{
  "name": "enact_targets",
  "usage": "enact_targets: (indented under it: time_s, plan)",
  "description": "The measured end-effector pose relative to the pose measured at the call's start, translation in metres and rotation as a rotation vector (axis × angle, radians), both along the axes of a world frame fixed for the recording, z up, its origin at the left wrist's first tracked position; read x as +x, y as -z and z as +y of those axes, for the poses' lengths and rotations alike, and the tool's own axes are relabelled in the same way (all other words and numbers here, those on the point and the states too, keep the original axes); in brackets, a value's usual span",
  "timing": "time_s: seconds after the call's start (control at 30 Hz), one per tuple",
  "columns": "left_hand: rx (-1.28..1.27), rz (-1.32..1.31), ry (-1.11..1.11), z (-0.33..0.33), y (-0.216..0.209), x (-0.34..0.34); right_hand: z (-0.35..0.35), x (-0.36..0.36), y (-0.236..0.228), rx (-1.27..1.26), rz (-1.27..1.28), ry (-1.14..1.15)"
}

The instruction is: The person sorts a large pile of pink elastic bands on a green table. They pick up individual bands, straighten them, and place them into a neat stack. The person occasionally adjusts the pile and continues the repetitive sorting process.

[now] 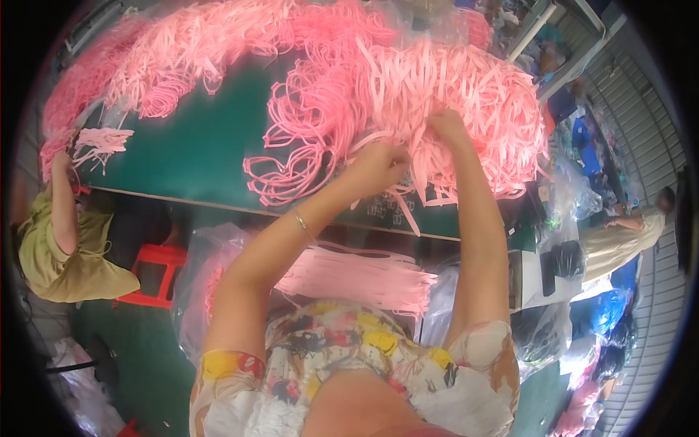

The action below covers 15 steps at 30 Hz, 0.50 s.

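Nearest me, at six o'clock, is my patterned top [342, 339]; just beyond it lies a flat bundle of light pink strips [364, 277], below the counter's edge. A clear plastic bag [191, 273] sits at eight o'clock.

Over the green counter [211, 131], just toward one o'clock from the middle, is my left hand [380, 166], a bracelet [301, 218] on that wrist. Its fingers are curled close together; I cannot tell if they pinch anything. Farther out, between one and two, my right hand [448, 127] bends its fingers onto the pale pink straps [480, 109], a big tangled pile there; whether they are clamped on one, I cannot tell. Some straps dangle between my hands.

Deeper pink loops [313, 124] lie beside the pile, toward eleven. At nine sits a co-worker in olive [69, 255], near a red stool [164, 253]; at three, another person in beige [619, 240]. Another pink heap [196, 47] spreads along the counter's far side between ten and eleven.
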State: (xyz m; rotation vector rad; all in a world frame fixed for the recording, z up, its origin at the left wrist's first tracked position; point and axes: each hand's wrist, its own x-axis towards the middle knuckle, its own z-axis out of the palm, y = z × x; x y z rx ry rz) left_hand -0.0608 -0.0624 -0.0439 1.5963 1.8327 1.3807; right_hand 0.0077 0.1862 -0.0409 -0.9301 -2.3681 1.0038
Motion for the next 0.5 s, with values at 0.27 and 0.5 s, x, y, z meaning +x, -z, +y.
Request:
enact_targets:
  time_s: [0.27, 0.5]
  plan:
    - [0.167, -0.653, 0.025, 0.066, -0.027, 0.016, -0.028, 0.037, -0.062, -0.563, 0.427, -0.118]
    - [0.312, -0.557, 0.179, 0.097, -0.05, 0.029, -0.037, 0.058, -0.076, -0.878, 0.747, -0.297]
